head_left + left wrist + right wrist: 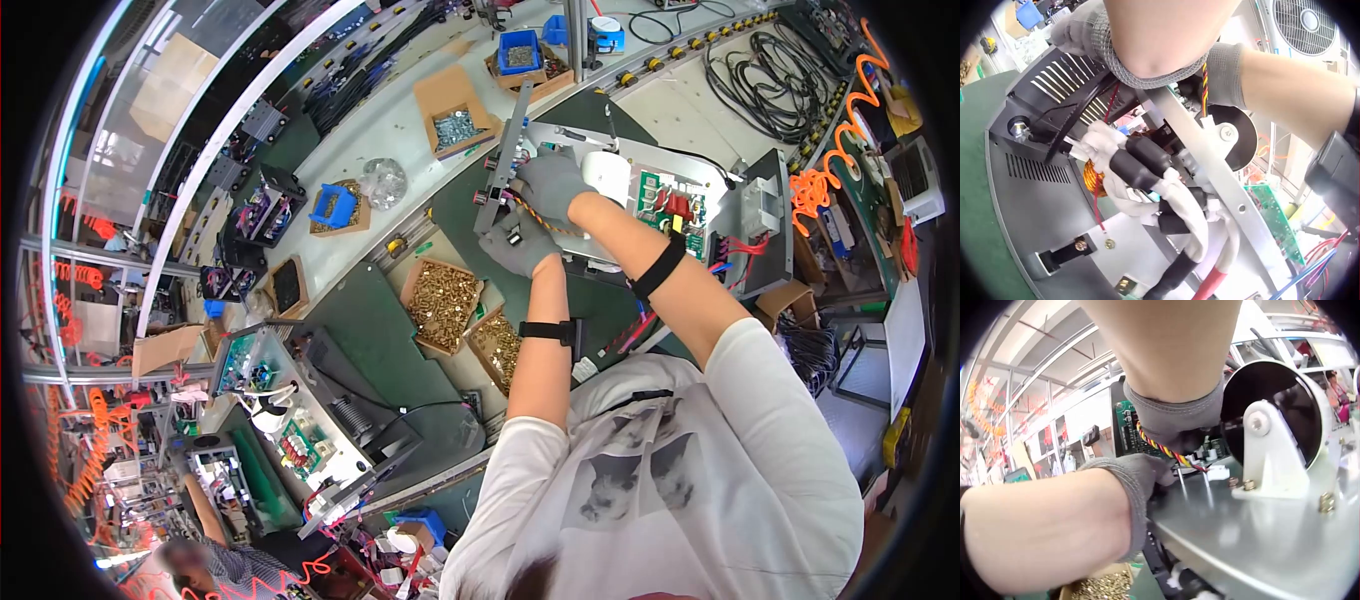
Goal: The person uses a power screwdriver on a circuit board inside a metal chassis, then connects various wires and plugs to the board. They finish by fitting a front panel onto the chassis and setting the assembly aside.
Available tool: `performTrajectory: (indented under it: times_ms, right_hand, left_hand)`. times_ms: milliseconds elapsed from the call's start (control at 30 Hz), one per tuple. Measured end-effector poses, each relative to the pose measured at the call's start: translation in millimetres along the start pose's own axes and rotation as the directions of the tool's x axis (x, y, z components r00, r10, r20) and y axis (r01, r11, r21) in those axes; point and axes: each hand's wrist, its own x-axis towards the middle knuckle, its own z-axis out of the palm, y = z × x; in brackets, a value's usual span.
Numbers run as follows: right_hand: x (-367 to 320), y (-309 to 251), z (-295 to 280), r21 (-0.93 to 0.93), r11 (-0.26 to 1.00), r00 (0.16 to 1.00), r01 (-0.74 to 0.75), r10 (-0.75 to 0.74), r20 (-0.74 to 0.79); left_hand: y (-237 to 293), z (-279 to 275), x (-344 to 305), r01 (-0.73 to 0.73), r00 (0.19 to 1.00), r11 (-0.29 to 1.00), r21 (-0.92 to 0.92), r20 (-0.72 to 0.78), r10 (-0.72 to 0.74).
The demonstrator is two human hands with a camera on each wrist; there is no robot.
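A metal unit with an upright dark front panel (500, 165) lies at the upper centre of the head view. My gloved left hand (518, 245) grips the panel's lower end, fingers partly hidden. My gloved right hand (552, 180) is above it, behind the panel, beside a green circuit board (1127, 425); its fingertips are hidden. Twisted red, yellow and black wires (1163, 449) pass between the hands to a white connector (1217, 473). Near them a white round part (605, 178) stands on the unit. White-sleeved cables (1188, 215) run inside the unit in the left wrist view.
Boxes of brass fasteners (440, 303) sit below my left hand, and a box of silver screws (456, 130) stands beyond the panel. Another opened unit (318, 425) is at the lower left. Orange coiled hoses (815, 195) hang at the right. Another person is at the lower left.
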Motion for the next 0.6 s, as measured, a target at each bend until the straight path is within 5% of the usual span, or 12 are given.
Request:
performTrajectory:
  times_ms: [33,67,100,133,200,267,333,467,533,600]
  right_hand:
    - [2,4,-1,0.062,0.997,0.998,0.039,-0.042,0.050]
    - [4,7,-2,0.127,0.989,0.992,0.073,-0.085,0.096]
    - [3,7,-7,0.131,0.989,0.992,0.067,-0.080,0.097]
    - [3,6,-12,0.167,0.986,0.993,0.008,-0.027,0.114]
    - [2,3,-15,0.203,0.978,0.991,-0.050,0.024,0.131]
    - [1,-3,-14,0.034,0.995,0.996,-0.091,0.090,0.027]
    - [1,-9,-5,-0.064,0.995,0.996,-0.082,0.080,-0.026]
    - [8,-16,32,-0.260,0.943,0.952,-0.206,0.132,-0.275]
    - [13,-21,28,-0.200,0.956,0.965,-0.216,0.177,-0.195]
    - [14,-19,22,-0.156,0.962,0.973,-0.223,0.211,-0.090]
  left_hand:
    - [13,1,0,0.183,0.983,0.959,-0.214,0.022,-0.183]
    - [23,1,1,0.186,0.982,0.960,-0.211,0.027,-0.185]
    - [29,-2,1,0.108,0.988,0.980,0.169,0.088,-0.124]
    - [31,-4,0,-0.010,0.982,0.854,0.520,0.166,-0.089]
    - [20,-6,3,-0.030,0.991,0.865,0.501,0.131,-0.041]
    - [13,-9,4,-0.057,0.996,0.875,0.481,0.091,0.014]
    - [36,-10,-3,-0.195,0.981,0.700,0.687,0.141,0.135]
    - [26,-19,4,-0.202,0.978,0.778,0.595,0.165,0.127]
    - [53,-22,3,-0.200,0.970,0.675,0.710,0.239,0.037]
    - [41,-27,4,-0.236,0.961,0.729,0.642,0.266,0.077]
